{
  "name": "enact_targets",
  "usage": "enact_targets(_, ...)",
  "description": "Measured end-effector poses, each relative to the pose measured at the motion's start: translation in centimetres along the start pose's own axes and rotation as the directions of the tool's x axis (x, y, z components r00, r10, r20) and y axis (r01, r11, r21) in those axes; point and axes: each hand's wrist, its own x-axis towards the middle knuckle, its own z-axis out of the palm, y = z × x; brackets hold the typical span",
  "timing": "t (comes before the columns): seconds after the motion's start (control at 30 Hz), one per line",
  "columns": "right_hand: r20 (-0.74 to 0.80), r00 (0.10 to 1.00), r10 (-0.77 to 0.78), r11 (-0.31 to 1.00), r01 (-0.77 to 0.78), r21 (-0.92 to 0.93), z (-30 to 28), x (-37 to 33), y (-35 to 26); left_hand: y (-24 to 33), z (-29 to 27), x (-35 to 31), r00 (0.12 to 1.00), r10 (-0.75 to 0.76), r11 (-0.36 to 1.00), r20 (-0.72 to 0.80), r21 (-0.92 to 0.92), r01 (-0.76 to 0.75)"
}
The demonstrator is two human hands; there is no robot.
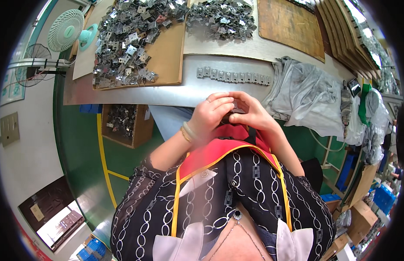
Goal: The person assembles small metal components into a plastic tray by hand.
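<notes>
Close in front of my body, at the near edge of the metal worktable [167,95], my two hands meet. My left hand [212,114] is closed, its fingers bent inward toward the right one. Thumb and fingers of my right hand [253,112] curl together around the same spot. Whatever sits between them is mostly covered by the fingers; I cannot make out its kind. Just beyond my hands, a row of small metal brackets [233,77] lies side by side on the table.
A shallow tray [170,52] at the left holds a heap of metal pieces [128,41]. Another heap [221,19] lies behind the row. Grey cloth [293,89] and a hanging power screwdriver [346,104] are at the right. A fan [67,30] stands far left; below, a wooden box [141,126].
</notes>
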Motion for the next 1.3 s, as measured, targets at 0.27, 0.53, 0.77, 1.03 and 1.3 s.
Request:
enact_targets(0.27, -0.365, 0.913, -0.183, 0.979, 0.134, -0.155, -2.6, -0.2, -2.6, -7.9, -5.9, 4.5, 0.949, -0.315, 0.891, 0.018, 0.35, 0.289)
enact_targets(0.53, -0.518, 0.824, -0.228, 0.959, 0.097, -0.268, -3.8, -0.9, -2.5, -13.0, -5.2, 6.1, 0.723, -0.566, 0.74, 0.397, 0.631, 0.232)
enact_targets(0.77, -0.572, 0.789, -0.223, 0.959, 0.07, -0.276, -5.2, -1.6, -2.4, -11.6, -5.6, 7.5, 0.497, -0.692, 0.717, 0.523, 0.42, 0.556)
enact_targets(1.03, -0.605, 0.766, -0.216, 0.96, 0.055, -0.274, -5.5, -2.0, -2.3, -11.0, -2.5, 3.6, 0.781, -0.499, 0.833, 0.376, 0.457, 0.312)
enact_targets(1.3, -0.633, 0.734, -0.245, 0.95, 0.051, -0.308, -7.2, -2.6, -2.4, -10.4, -1.5, 4.2, 0.765, -0.522, 0.81, 0.377, 0.498, 0.308)
